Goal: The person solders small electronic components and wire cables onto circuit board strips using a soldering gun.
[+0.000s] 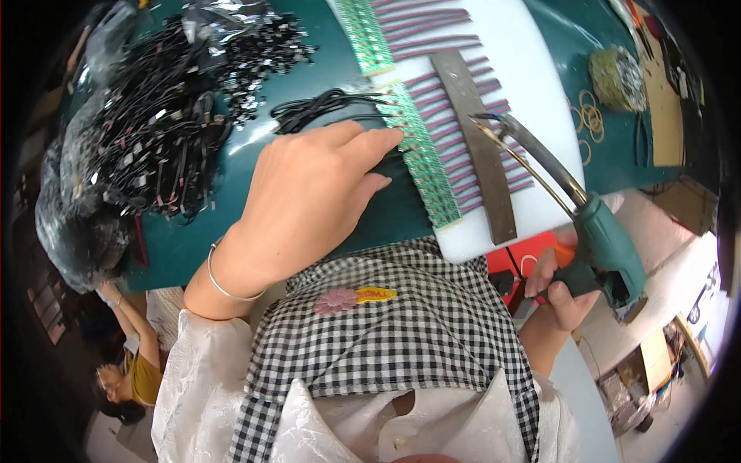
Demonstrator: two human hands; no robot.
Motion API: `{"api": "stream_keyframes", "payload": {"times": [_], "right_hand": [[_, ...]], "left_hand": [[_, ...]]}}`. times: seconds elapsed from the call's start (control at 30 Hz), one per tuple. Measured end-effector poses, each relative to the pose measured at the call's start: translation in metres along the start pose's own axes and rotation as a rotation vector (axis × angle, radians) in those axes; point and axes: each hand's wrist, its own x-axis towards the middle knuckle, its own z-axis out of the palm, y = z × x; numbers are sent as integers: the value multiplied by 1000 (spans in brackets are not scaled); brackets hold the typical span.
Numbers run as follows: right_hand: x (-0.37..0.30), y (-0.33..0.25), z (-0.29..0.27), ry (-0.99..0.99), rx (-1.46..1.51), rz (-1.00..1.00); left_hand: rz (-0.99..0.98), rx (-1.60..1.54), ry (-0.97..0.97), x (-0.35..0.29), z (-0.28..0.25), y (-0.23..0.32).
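Observation:
My left hand (305,181) reaches over the green mat. Its index fingertip touches the left edge of a green circuit board strip (421,158), and the thumb stands apart from it; the other fingers are partly hidden. Black cables (328,104) lie just beyond the hand, their ends meeting the strip. My right hand (563,289) is closed round the handle of a green soldering gun (610,239). The gun's tip and thin feed tube point at a dark metal bar (478,147). That bar lies across rows of purple-grey wires (432,96) running from the strips.
A white foam board (532,92) lies under the strips and wires. Piles of black cables with small connectors (166,123) cover the mat's left side. On the right are a solder wire roll (617,77), rubber bands (590,116) and pliers (642,139). Another person (139,370) is at lower left.

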Motion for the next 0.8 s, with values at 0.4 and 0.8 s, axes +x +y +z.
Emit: {"api": "stream_keyframes", "payload": {"times": [0.4,0.8], "right_hand": [[8,2,-10,-133,-23,1],[11,3,-8,-106,-16,-40]], "left_hand": [[69,-285,366,-8,4,-9],[-83,561,712,-9,-80,-120]]}}
